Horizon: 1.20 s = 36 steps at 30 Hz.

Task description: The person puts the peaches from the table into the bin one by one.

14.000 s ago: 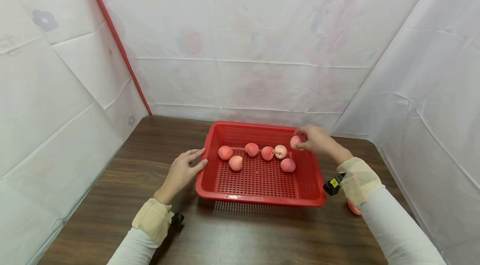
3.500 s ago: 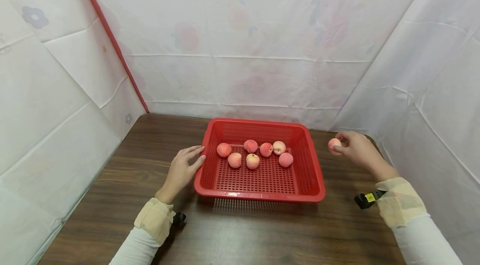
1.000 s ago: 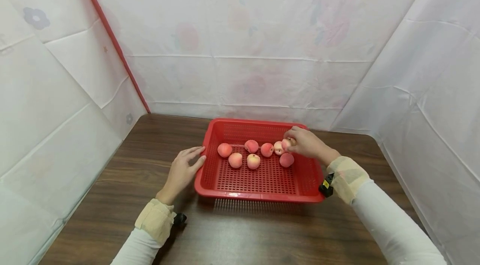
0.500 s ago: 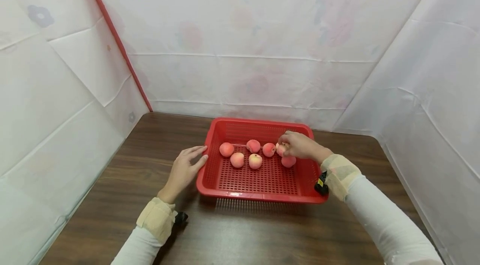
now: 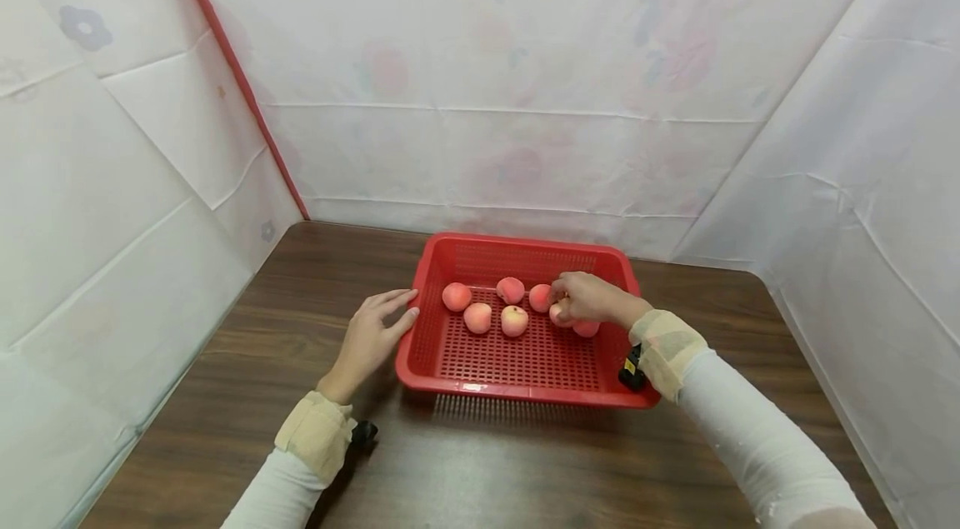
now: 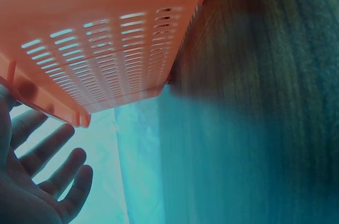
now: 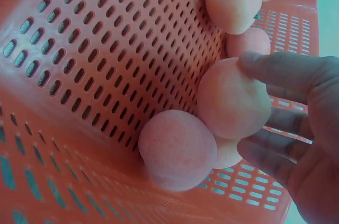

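Observation:
A red perforated plastic basket [image 5: 525, 391] stands on the table with several pink-yellow peaches inside. My right hand [image 5: 592, 297] reaches into its right part and pinches a peach [image 7: 233, 99] between thumb and fingers. That held peach is low among the others, next to a darker pink peach [image 7: 177, 147]; another lies partly hidden beneath them. Further left in the basket are a peach [image 5: 514, 321] at the front middle and a peach [image 5: 457, 296] near the left wall. My left hand [image 5: 369, 337] rests fingertips at the left rim, its fingers spread and fairly straight.
The dark wood-grain table [image 5: 465, 471] extends around the basket. White patterned sheets [image 5: 480, 79] hang behind and on both sides. A small black camera [image 5: 632, 371] on the right wrist hangs over the basket's right rim.
My right hand has carried a peach from the table's right side into the basket and lowered it leftward among the others. Earlier, another peach appeared at the front middle. My left hand stays put.

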{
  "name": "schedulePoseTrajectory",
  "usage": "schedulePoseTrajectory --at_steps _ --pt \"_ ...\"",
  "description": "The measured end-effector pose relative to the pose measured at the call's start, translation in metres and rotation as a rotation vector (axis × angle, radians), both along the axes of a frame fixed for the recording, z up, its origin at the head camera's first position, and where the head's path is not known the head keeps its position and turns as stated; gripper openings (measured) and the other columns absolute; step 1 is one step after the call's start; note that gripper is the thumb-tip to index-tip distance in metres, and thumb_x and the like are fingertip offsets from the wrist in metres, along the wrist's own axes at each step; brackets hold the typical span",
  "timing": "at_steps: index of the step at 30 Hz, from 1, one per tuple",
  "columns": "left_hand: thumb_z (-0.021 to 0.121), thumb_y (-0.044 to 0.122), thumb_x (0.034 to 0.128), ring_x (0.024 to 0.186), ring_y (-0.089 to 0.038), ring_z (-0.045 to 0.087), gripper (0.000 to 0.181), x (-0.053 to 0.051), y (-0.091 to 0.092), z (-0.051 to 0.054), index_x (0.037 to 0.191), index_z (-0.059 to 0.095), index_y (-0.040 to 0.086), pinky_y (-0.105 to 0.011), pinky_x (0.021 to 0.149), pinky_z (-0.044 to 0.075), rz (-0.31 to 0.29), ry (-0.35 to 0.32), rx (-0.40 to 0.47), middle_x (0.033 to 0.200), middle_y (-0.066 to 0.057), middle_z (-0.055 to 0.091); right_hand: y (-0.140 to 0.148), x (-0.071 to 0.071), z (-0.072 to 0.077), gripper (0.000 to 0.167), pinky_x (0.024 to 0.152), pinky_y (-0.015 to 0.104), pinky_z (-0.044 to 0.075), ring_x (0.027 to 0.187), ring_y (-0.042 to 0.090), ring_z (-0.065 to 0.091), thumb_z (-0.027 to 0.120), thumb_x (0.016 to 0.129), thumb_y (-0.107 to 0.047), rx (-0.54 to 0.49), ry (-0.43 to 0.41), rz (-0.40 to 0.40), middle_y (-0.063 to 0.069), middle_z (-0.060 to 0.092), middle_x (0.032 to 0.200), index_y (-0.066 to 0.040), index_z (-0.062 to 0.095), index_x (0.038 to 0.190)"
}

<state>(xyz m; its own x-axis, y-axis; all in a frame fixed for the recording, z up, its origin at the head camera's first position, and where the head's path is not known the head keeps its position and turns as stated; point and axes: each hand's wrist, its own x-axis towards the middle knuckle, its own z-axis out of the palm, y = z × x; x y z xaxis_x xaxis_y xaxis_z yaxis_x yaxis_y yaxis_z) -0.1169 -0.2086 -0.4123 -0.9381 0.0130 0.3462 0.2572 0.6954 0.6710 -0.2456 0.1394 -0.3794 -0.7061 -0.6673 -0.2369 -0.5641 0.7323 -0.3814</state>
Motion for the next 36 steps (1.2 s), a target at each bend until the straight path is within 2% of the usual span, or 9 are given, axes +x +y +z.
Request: schedulePoseTrajectory --at_steps 8,22,29,36 --pt "0.068 0.026 0.0895 0.115 -0.031 0.051 0.037 0.001 0.001 0.001 0.122 0.067 0.009 -0.052 0.095 0.039 0.005 0.018 0.017 0.122 -0.01 0.063 0.001 0.0 -0.002 0.018 0.07 0.033 0.041 0.077 0.018 0.048 0.071 0.079 -0.005 0.027 0.049 0.043 0.0 0.054 0.086 -0.01 0.068 0.095" --pt "0.069 0.025 0.0888 0.115 -0.031 0.051 0.038 0.002 0.001 0.0 0.123 0.066 0.009 -0.053 0.095 0.039 -0.001 0.018 0.018 0.122 -0.01 0.063 0.002 0.004 0.002 0.02 0.072 0.033 0.043 0.077 0.018 0.049 0.071 0.077 -0.004 0.058 0.062 -0.003 -0.001 0.055 0.086 -0.012 0.07 0.096" --pt "0.069 0.025 0.0887 0.115 -0.032 0.051 0.039 0.002 0.002 0.0 0.123 0.066 0.008 -0.053 0.095 0.039 0.002 0.016 0.013 0.122 -0.011 0.062 0.005 0.003 0.005 0.017 0.074 0.036 0.044 0.08 0.019 0.05 0.069 0.081 -0.01 0.08 0.042 -0.049 0.002 0.057 0.089 -0.012 0.069 0.098" --pt "0.069 0.024 0.0886 0.114 -0.033 0.052 0.038 0.0 0.001 0.0 0.122 0.066 0.008 -0.054 0.093 0.04 0.002 0.036 0.005 0.121 -0.012 0.063 0.008 0.004 0.01 0.018 0.079 0.039 0.047 0.086 0.018 0.054 0.068 0.088 -0.021 0.077 0.083 -0.031 0.002 0.059 0.096 -0.01 0.07 0.102"
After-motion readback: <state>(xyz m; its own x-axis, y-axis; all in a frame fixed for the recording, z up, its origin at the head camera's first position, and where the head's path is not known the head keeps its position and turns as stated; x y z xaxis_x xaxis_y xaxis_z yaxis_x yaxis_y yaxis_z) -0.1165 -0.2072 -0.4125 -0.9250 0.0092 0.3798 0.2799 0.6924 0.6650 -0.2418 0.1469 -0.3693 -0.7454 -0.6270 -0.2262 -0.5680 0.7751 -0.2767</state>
